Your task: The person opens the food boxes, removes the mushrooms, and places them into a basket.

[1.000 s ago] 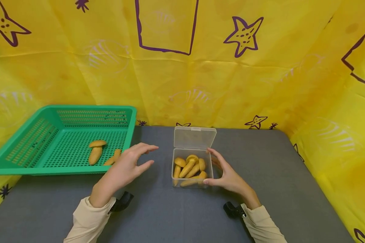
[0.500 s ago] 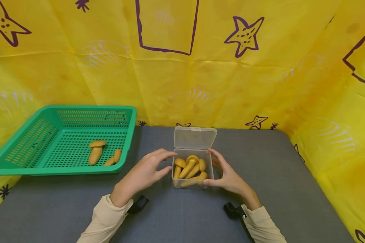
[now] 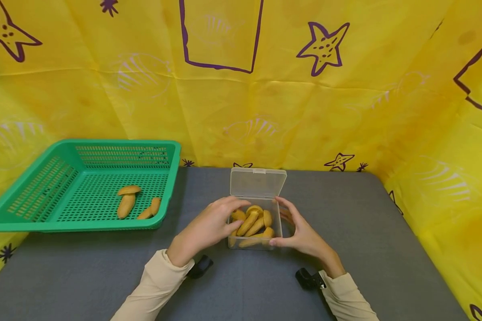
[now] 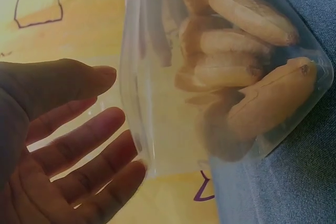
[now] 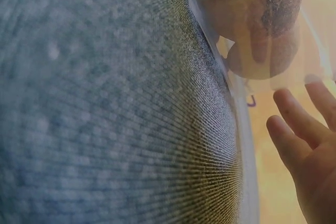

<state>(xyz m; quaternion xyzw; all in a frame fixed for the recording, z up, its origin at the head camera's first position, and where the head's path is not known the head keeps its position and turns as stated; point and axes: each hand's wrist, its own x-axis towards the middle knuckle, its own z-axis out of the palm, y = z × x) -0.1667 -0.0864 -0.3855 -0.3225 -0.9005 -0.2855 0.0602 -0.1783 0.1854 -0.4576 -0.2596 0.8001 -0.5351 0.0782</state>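
A small clear plastic box [image 3: 267,204] stands on the table with its hinged lid [image 3: 259,183] raised at the back. Several tan mushrooms [image 3: 256,227] lie inside. My right hand [image 3: 307,236] holds the box's right side, thumb at the front corner and index finger at the back corner. Over the left part of the box is my left hand [image 3: 210,225], thumb and fingers apart, partly hiding the leftmost mushroom. In the left wrist view its fingers [image 4: 97,132] spread close to the box wall, with nothing between them. Mushroom stems [image 4: 231,69] show through that wall.
A green perforated basket [image 3: 84,226] stands at the left with a whole mushroom [image 3: 126,203] and another tan mushroom [image 3: 148,209] in it, partly hidden by the rim. A yellow printed cloth [image 3: 241,98] hangs behind and at the sides of the grey table [image 3: 345,214].
My left hand has moved right, from beside the basket to over the left part of the box. The right hand has stayed at the box's right side.
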